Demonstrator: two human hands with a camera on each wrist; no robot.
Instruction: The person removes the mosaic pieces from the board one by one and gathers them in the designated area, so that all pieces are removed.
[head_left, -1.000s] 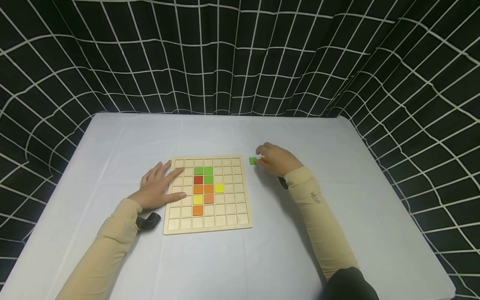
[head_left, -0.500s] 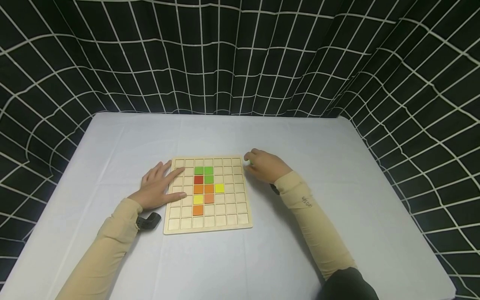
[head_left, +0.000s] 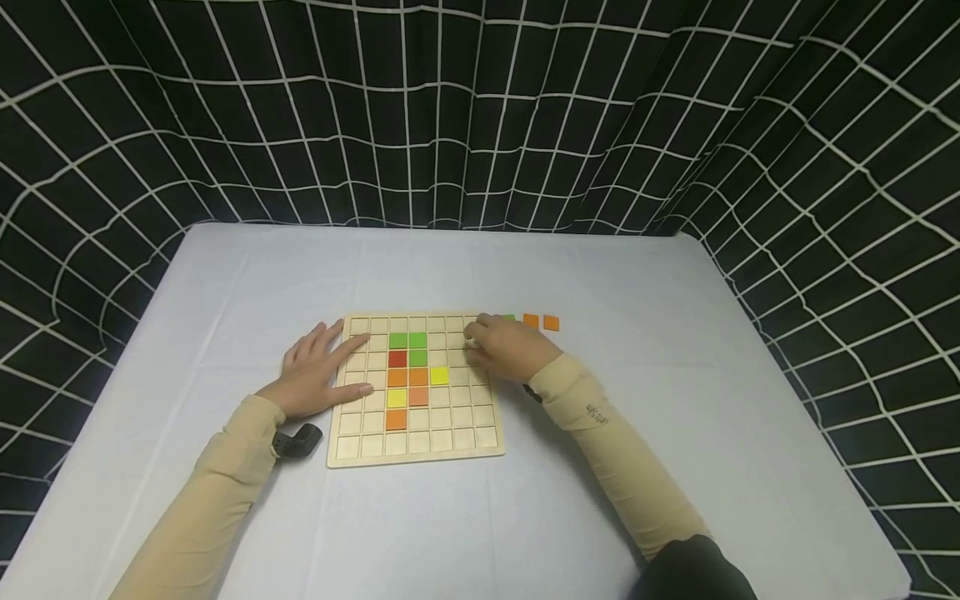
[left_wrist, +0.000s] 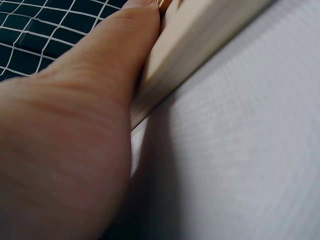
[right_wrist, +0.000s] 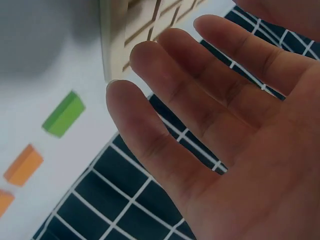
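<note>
A square wooden grid board (head_left: 450,433) lies on the white table, with coloured square tiles in its middle cells: green (head_left: 417,340), red (head_left: 397,359), orange (head_left: 396,419) and yellow (head_left: 438,377). My left hand (head_left: 307,379) rests on the board's left edge with fingers spread and thumb stretched onto the cells; the left wrist view shows the hand against the board's side. Over the board's upper right edge is my right hand (head_left: 513,348), fingers bent downward. In the right wrist view its fingers (right_wrist: 190,100) show, but the thumb tip is cut off, and whether it pinches anything is hidden.
Just right of the board, a green tile (head_left: 510,317), partly behind the right hand, and two orange tiles (head_left: 531,322) lie in a row on the white table (head_left: 637,292). A dark curtain (head_left: 420,108) with white grid lines surrounds the table.
My right hand has moved left from the loose tiles to over the board's right edge, uncovering the two orange tiles. The left hand and the tiles on the board have not moved.
</note>
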